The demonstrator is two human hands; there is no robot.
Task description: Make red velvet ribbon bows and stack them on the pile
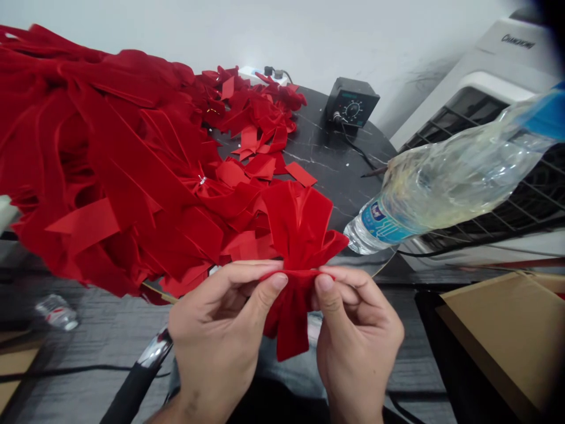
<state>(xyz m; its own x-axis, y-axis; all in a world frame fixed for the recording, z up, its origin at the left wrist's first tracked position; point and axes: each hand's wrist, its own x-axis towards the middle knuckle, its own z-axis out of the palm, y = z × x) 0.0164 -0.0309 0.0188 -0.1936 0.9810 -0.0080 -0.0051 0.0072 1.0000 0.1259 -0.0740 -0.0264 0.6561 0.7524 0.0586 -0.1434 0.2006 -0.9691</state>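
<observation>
Both my hands pinch the gathered middle of a red velvet bow (pixel 300 247) just above my lap. My left hand (pixel 216 335) holds its left side, thumb on top of the velvet band. My right hand (pixel 357 341) grips the right side, with the thumb pressed on the front. The two thumbs nearly meet at the knot, and a tail of the bow hangs down between my hands. To the left, a large heap of finished red velvet bows (pixel 110 159) overlaps the black marble-patterned table (pixel 326 165).
A clear plastic water bottle (pixel 441 194) lies across the right, in front of a white grilled appliance (pixel 498 118). A dark dial control unit (pixel 352 103) and a power strip (pixel 260 73) stand behind. A cardboard box (pixel 507 335) sits lower right, and a black handle with chrome (pixel 141 377) lies lower left.
</observation>
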